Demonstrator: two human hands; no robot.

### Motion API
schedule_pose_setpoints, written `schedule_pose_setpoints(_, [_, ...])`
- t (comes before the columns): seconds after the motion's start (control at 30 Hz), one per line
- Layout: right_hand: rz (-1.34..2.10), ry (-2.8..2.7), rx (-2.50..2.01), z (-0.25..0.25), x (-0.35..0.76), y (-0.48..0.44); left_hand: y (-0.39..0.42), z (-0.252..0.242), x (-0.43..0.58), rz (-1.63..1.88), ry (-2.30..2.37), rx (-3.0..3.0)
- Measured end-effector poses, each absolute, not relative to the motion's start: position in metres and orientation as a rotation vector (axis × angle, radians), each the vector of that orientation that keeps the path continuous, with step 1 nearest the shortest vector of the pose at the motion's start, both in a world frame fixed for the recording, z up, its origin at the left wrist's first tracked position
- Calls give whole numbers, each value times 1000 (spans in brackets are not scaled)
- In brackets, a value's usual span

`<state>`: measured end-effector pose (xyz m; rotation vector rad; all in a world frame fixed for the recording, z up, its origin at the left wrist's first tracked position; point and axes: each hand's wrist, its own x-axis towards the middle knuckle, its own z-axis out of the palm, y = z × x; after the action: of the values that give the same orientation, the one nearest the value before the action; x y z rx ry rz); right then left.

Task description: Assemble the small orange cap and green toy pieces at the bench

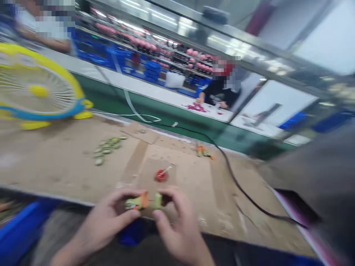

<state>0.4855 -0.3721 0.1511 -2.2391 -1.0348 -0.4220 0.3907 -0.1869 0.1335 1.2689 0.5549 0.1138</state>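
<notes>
Between the thumb and fingers of my left hand (111,218) is a small green-and-orange figurine (135,202), lying sideways with its orange end toward the right. My right hand (179,225) pinches a small pale-green disc-like piece (158,200) by its edges. A narrow gap separates the piece from the figurine's orange end. Just beyond both hands, a small red pot (160,175) with a white stick leaning out of it stands on the cardboard. Motion blur hides the fine details of both parts.
Several green pieces (107,146) lie at left on the cardboard-covered table (177,159). More orange-and-green figurines (203,151) sit at the back right. A yellow fan (39,90) stands left; a black cable (233,173) crosses the right side. Across the bench, a person (223,90) handles pink pieces.
</notes>
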Motion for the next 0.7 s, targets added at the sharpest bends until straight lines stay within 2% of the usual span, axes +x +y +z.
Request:
schedule_pose_setpoints(0.07, [-669, -1078, -2317, 152, 486, -378, -197, 141, 398, 73, 404, 1111])
schedule_pose_setpoints(0.13, [-666, -1158, -2359, 150, 490, -377, -198, 140, 401, 74, 289, 1050])
schedule_pose_setpoints(0.7, [-759, -1365, -2337, 149, 490, -357, -185, 136, 383, 139, 298, 1349])
